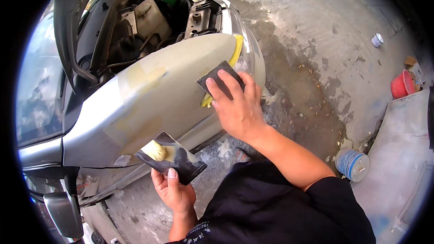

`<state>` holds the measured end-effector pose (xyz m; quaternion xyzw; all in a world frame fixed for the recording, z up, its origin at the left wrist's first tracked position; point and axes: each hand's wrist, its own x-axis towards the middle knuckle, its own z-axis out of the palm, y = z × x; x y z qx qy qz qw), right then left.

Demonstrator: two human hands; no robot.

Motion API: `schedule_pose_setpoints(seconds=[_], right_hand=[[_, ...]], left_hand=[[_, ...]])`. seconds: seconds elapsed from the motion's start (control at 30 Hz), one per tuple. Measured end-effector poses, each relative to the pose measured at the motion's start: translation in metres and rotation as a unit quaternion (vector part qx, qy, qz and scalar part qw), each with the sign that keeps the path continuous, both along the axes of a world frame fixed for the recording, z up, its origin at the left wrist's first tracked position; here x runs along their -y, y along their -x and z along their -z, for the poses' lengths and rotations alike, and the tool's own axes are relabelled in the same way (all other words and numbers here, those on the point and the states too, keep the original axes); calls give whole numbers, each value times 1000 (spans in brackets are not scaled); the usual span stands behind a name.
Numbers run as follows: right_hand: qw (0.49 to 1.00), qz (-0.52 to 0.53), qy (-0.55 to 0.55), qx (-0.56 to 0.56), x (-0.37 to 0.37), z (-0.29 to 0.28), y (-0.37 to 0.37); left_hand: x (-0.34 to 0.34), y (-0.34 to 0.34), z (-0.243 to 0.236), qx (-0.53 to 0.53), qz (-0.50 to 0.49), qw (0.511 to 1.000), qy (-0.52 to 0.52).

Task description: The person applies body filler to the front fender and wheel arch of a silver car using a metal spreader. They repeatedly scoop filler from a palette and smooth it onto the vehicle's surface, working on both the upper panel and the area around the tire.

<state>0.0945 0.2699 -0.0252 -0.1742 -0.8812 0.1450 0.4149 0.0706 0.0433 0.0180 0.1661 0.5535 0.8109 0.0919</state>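
Front fender (181, 70) of a silver car, dull grey-beige with paler patches, lies ahead of both hands; its long axis slants from lower left, by the windshield (40, 81), up to the headlamp (245, 54) at upper right. Right hand (237, 104) is the nearer to the panel: it sits over the front end, beside the yellow masking tape (236, 49), fingers spread across a dark flat spreader (214, 73) and holding it; thumb not visible. The spreader lies aslant there; whether its edge bears on the surface cannot be determined. Left hand (176, 194) is half closed, thumb on top of a dark mixing plate (187, 158) carrying a cream dab of filler (155, 150). Plate is found at the fender's lower edge, toward the person, left of and below the spreader.
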Motion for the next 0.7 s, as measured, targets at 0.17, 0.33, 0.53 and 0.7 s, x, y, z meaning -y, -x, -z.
schedule_pose_setpoints(seconds=[0.17,0.33,0.53,0.7], right_hand=[[999,-17,35,24,3,-22,-15],[999,-22,26,21,0,-20,-3],[998,-15,19,64,8,-22,-17],[998,-40,44,20,12,-48,-7]], left_hand=[[2,4,-2,7,2,1000,-6],[0,6,-2,1,15,1000,-6],[4,9,1,-1,35,999,-17],[6,10,0,-6,29,999,-19]])
